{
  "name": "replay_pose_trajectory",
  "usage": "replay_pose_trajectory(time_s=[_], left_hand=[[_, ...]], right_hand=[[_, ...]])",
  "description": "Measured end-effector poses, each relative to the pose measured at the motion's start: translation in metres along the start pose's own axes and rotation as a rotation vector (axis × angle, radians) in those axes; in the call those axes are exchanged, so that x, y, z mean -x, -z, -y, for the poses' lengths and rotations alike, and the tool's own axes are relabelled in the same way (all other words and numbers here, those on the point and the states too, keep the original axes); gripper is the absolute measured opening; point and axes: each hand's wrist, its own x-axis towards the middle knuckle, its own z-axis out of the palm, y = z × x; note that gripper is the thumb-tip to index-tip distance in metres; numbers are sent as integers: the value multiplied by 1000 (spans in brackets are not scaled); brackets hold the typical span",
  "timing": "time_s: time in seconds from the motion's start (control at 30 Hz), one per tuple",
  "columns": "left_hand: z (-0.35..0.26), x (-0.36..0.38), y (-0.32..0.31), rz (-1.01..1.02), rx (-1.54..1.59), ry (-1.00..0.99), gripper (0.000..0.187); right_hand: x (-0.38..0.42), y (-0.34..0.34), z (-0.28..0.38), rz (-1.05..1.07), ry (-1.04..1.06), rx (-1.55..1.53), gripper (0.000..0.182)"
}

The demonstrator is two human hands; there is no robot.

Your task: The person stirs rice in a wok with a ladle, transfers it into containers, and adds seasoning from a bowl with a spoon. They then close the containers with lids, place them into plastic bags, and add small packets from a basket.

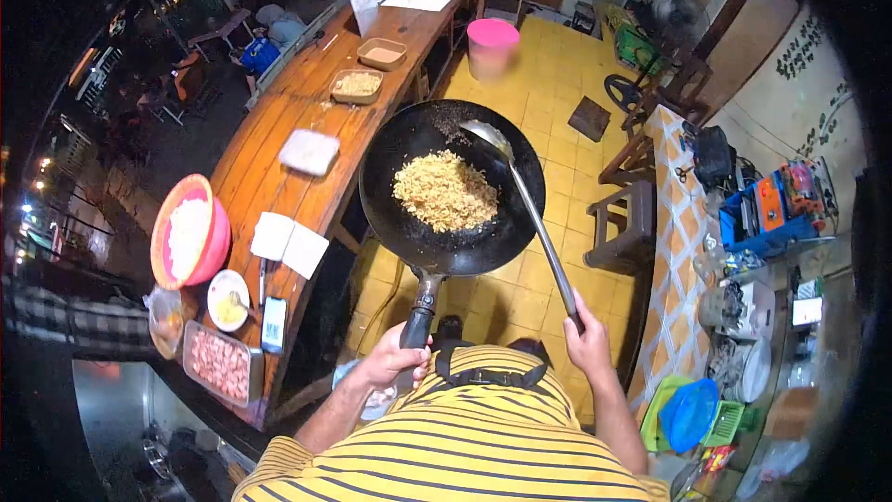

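My left hand (392, 359) is wrapped round the dark handle of a black wok (390, 232), which hangs in front of my body above the tiled floor. A heap of fried rice (444, 191) lies in the middle of the wok. My right hand (587, 335) grips the end of a long metal wok ladle (537, 214). The ladle's bowl rests against the far inner side of the wok, beside a dark crusted patch and apart from the rice.
Along the left runs a wooden counter (269, 181) with a pink bowl of white rice (218, 246), a tray of pinkish meat pieces (221, 363), a phone (273, 323) and small containers. A pink-lidded bucket (492, 46) stands ahead. Plastic stools (627, 223) and a tiled counter (674, 251) line the right.
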Motion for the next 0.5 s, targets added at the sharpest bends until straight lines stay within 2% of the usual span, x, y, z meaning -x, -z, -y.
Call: replay_pose_trajectory(time_s=[0.07, 0.13, 0.2, 0.27, 0.33, 0.4, 0.43, 0.5], left_hand=[[-28, -27, 6, -24, -24, -9, 29], [-51, -58, 6, -44, 43, -41, 29], [-72, -91, 7, -57, 49, -75, 28], [-90, -125, 3, -93, 126, -127, 29], [-103, -165, 3, -138, 139, -173, 29], [-123, -206, -9, -244, 193, -232, 30], [-131, -226, -15, -333, 204, -252, 30], [-148, -254, -25, -382, 236, -324, 30]], right_hand=[[-53, -16, 4, 14, 2, 32, 51], [-108, -25, 2, 71, 159, 152, 54], [-163, -16, -5, 145, 231, 142, 55], [-225, 3, -13, 225, 337, 318, 54], [-293, 2, -17, 268, 352, 333, 58], [-370, -7, -22, 236, 454, 327, 58], [-409, -13, -31, 264, 485, 370, 56], [-477, -13, -26, 320, 563, 385, 56]])
